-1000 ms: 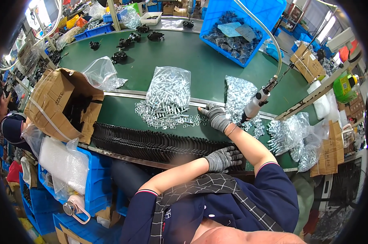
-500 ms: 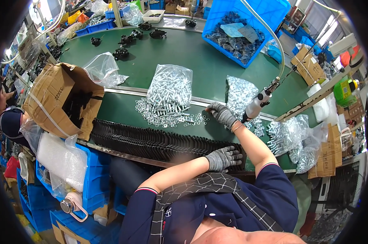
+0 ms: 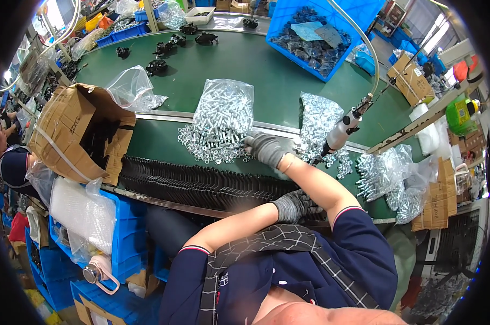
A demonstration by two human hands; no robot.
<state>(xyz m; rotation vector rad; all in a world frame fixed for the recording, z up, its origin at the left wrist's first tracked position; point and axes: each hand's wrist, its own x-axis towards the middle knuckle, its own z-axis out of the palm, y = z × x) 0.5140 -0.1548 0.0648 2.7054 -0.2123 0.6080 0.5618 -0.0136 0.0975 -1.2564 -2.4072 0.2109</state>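
My right hand point(image 3: 266, 149), in a grey glove, reaches to the right edge of a heap of silver bolts point(image 3: 222, 142). Its fingers are bent and drawn together at the heap; whatever lies between the tips is hidden. Rings or nuts point(image 3: 216, 158) are scattered along the near side. My left hand point(image 3: 291, 207), gloved in grey too, rests palm down at the right end of a long row of black metal parts point(image 3: 201, 184). Its fingers lie outstretched, partly covered by my right forearm. A grey power screwdriver point(image 3: 338, 136) hangs tilted to the right of my right hand.
Clear bags of fasteners point(image 3: 316, 116) lie on the green bench, with more bags point(image 3: 385, 173) at the right. An open cardboard box point(image 3: 66, 130) stands left. Behind is a tilted blue bin point(image 3: 304, 67); black assemblies point(image 3: 157, 66) sit far left. A hose point(image 3: 372, 59) feeds the screwdriver.
My right hand has moved left, from beside the screwdriver to the bolt heap. Its forearm now crosses over the fingers of my left hand, which stays by the row of black parts.
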